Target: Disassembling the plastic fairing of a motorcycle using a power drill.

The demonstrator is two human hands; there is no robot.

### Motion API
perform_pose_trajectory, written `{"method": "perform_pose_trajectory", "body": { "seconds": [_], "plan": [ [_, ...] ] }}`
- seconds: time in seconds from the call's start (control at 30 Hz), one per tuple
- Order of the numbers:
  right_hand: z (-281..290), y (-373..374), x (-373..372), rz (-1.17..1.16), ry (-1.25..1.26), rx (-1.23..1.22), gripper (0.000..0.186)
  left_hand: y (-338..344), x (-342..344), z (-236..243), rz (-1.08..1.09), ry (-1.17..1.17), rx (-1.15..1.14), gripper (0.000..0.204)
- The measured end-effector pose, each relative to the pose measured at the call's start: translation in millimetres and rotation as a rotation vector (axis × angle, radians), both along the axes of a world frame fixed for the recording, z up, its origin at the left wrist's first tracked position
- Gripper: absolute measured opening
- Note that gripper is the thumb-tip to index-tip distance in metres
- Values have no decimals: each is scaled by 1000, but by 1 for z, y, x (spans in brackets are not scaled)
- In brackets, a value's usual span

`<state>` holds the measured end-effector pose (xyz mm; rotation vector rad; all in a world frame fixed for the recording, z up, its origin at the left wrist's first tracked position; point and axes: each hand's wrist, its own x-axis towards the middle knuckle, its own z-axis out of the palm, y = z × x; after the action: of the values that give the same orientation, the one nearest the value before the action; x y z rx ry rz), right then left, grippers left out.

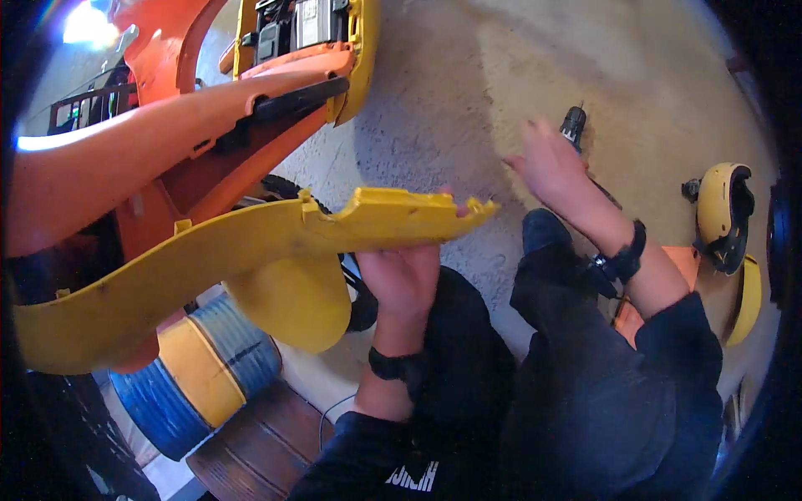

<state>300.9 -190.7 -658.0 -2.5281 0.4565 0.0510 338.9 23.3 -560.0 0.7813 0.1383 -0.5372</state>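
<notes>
My left hand (401, 280) is closed on a long, curved yellow plastic panel (251, 242), gripping it from below near its right end. Clips and notches line the panel's upper edge, and a rounded flap (292, 305) hangs below its middle. The fingers behind the panel are mostly hidden. My right hand (555, 167) is raised over the floor to the right, thumb and finger apart, with nothing visible in it. Close beside it, partly covered by my arm, a black cordless drill (573, 125) lies on the floor.
Orange vehicle bodywork (167, 150) fills the upper left, with an opened compartment (301, 25) behind. A blue and yellow drum (200, 355) and a ribbed brown surface (255, 442) are lower left. At right are a hollow yellow shell (717, 209), another yellow piece (746, 301) and an orange piece (682, 265).
</notes>
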Motion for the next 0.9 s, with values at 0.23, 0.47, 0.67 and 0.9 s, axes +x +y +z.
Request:
{"method": "perform_pose_trajectory", "body": {
  "seconds": [0.23,0.47,0.67,0.9],
  "plan": [
    [32,73,144,19,-339,1087,24,10,-32,-3,44,143,63,53],
    [37,80,181,-18,-279,1089,22,25,-38,3,82,97,-1,54],
    [14,86,205,-151,-350,815,17,20,-42,15,127,70,205,50],
    [-4,105,227,-393,-373,772,17,33,-50,13,78,113,194,56]
  ]
}}
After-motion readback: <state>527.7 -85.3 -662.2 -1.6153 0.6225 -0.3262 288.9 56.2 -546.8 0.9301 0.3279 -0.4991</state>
